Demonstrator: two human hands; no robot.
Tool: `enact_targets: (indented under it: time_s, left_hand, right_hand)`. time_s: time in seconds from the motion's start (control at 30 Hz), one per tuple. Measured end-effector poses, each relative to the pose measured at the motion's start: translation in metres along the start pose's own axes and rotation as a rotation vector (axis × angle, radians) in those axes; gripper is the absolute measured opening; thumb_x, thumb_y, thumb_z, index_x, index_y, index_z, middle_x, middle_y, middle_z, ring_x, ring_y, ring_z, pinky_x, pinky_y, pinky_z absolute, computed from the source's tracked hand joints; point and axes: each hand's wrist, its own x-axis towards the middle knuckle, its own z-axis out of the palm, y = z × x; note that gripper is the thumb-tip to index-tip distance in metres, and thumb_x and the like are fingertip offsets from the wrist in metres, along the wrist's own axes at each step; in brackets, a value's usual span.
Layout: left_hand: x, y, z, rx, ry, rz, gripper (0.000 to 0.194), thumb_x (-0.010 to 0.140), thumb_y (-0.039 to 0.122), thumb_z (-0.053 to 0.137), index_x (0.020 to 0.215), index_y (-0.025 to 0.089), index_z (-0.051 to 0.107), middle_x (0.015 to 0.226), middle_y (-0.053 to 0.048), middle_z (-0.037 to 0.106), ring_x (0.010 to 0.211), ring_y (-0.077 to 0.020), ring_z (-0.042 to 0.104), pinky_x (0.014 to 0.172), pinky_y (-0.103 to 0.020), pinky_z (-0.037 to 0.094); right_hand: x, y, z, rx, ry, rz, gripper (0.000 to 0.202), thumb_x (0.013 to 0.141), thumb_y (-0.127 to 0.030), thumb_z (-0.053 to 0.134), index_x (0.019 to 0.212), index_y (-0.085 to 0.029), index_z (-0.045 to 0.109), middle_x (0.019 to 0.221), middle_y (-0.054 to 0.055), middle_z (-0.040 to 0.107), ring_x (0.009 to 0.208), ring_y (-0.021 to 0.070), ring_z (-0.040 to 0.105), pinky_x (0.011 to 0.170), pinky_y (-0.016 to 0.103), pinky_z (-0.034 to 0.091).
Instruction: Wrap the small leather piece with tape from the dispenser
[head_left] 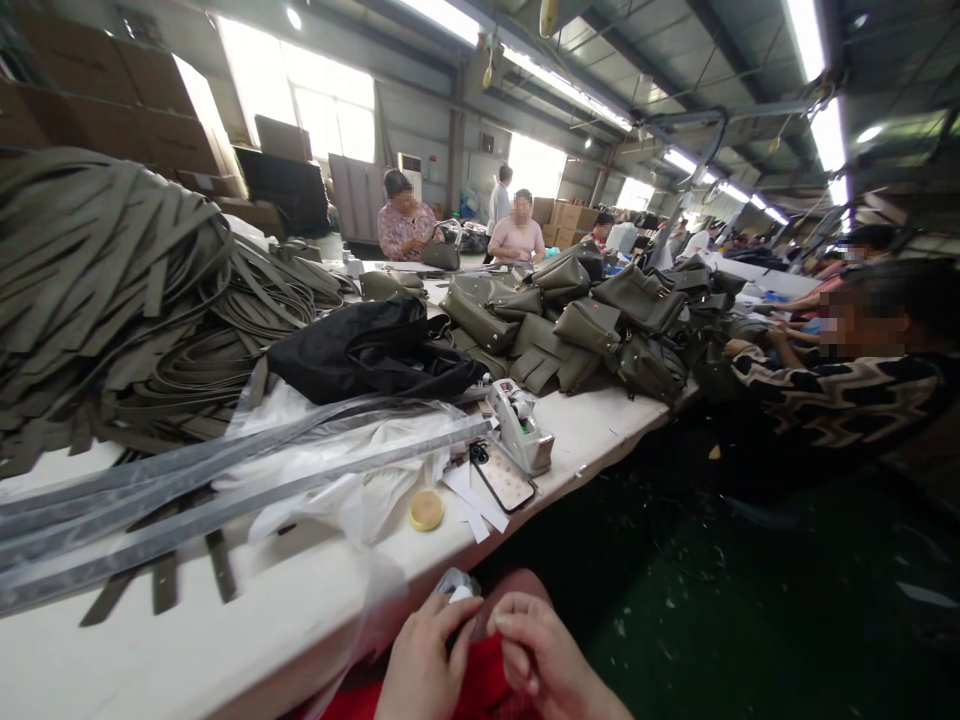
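Matt olive leather-like straps, glossy clear plastic sleeves, smooth white tabletop.

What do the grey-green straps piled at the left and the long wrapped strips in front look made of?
Straps: leather or faux leather by the look, matte olive, flat-cut and limp; which one is unclear. Wrapped strips: similar straps inside clear glossy plastic film, judging by the sheen and wrinkles.
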Motion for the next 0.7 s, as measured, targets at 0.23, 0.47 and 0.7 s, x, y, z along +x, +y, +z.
enact_targets:
  time_s: [0.23, 0.47, 0.7]
  left_hand:
    - [0.006, 0.009, 0.0, -0.406, -0.118, -0.207, 0.033, 0.083, 0.036, 0.051, 0.102, 0.019, 0.073, 0.108, -0.011, 0.075, 0.106, -0.0253, 0.066, 0.101, -0.04, 0.048]
    - [0.007, 0.011, 0.005, -0.885, -0.112, -0.423, 0.048, 0.066, 0.048, 0.074, 0.099, 0.014, 0.074, 0.085, -0.01, 0.076, 0.078, -0.0215, 0.067, 0.073, -0.032, 0.054]
    - [0.009, -0.006, 0.014, -1.12, -0.141, -0.619, 0.064, 0.053, 0.05, 0.083, 0.104, 0.012, 0.072, 0.068, -0.006, 0.073, 0.053, -0.012, 0.056, 0.054, -0.024, 0.044]
  right_hand:
    - [0.004, -0.002, 0.0, -0.05, 0.007, -0.062, 0.03, 0.073, -0.04, 0.074, 0.076, -0.011, 0.064, 0.035, -0.008, 0.045, 0.027, 0.0019, 0.026, 0.032, 0.017, 0.012]
    - [0.007, 0.008, -0.005, -0.192, -0.022, 0.002, 0.039, 0.072, -0.049, 0.074, 0.076, -0.012, 0.063, 0.036, -0.009, 0.046, 0.026, 0.0016, 0.025, 0.029, 0.017, 0.009]
    - [0.007, 0.01, -0.01, -0.163, -0.052, 0.026, 0.04, 0.072, -0.049, 0.073, 0.074, -0.01, 0.063, 0.034, -0.008, 0.047, 0.024, 0.0017, 0.026, 0.03, 0.017, 0.009]
